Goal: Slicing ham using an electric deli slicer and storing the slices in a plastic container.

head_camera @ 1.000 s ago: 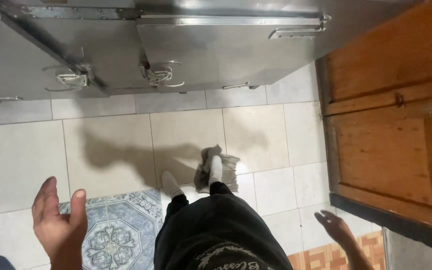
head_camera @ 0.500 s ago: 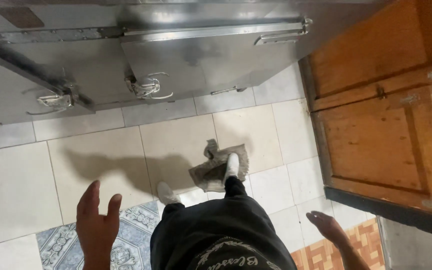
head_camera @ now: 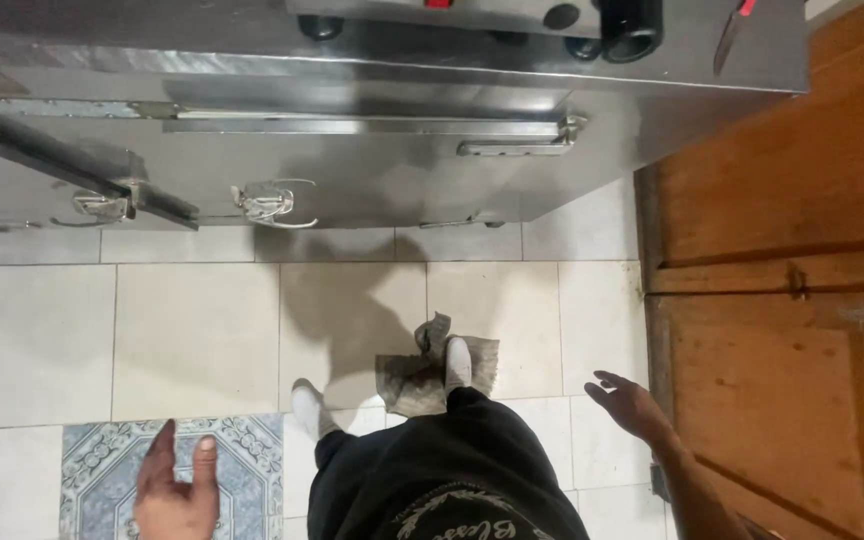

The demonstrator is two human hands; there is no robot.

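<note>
Pale floor tiles (head_camera: 192, 330) lie bare and wide at left, running far to a steel unit (head_camera: 352, 130). Near left, over a patterned tile (head_camera: 102, 460), the left hand (head_camera: 174, 490) hangs spread, its grip wide, holding nothing. Middle, a grey rag (head_camera: 417, 375) lies under the right foot (head_camera: 458, 362). The right hand (head_camera: 627, 405), grip wide too, hovers near a wooden door (head_camera: 782, 330) closing off the right.

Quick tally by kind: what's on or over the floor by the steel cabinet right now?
Bare hands: 2, left hand and right hand, both empty
Feet in white socks: 2, left foot and right foot
Grey rags: 1, rag under the right foot
Patterned floor tiles: 1, blue tile
Total: 6
</note>
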